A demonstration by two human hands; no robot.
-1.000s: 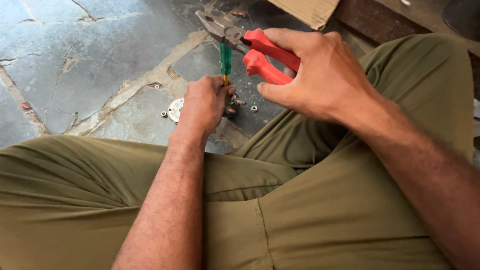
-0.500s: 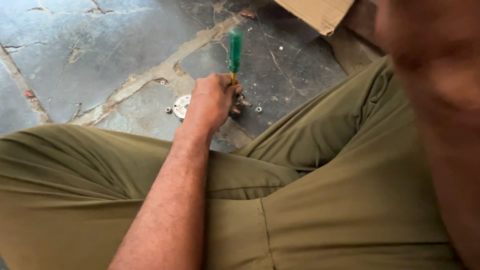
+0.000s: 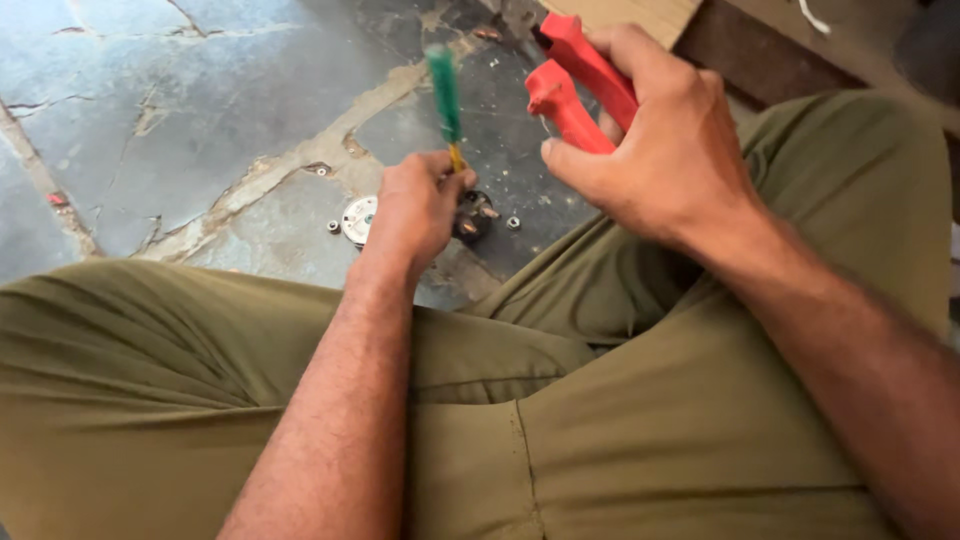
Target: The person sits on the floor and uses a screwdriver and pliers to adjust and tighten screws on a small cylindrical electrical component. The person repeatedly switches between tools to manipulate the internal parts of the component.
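The screwdriver (image 3: 444,100) has a translucent green handle and a short yellowish part where the shaft begins. It stands almost upright, tilted a little to the left, and its handle is blurred. Its lower end goes down into the left hand (image 3: 415,205), which is clenched around it just above the stone floor (image 3: 170,110). The tip is hidden by the fingers.

Just beside this hand, on the right, a small dark round part (image 3: 474,215) lies on the floor, with some metal points on it. On the left side of the hand a round silver disc (image 3: 357,218) lies flat, partly covered by the hand. A small nut (image 3: 333,227) is near the disc and another small nut (image 3: 513,223) is near the dark part.

The right hand (image 3: 660,150) is higher and to the right, apart from the screwdriver. Its fingers grasp the two red handles of the pliers (image 3: 575,80); the metal head of the pliers I cannot see.

The floor is of grey-blue stone slabs with pale joints and cracks. Below the hands are the person's legs in olive green trousers (image 3: 640,420). At the top edge there is a piece of brown cardboard (image 3: 640,12).
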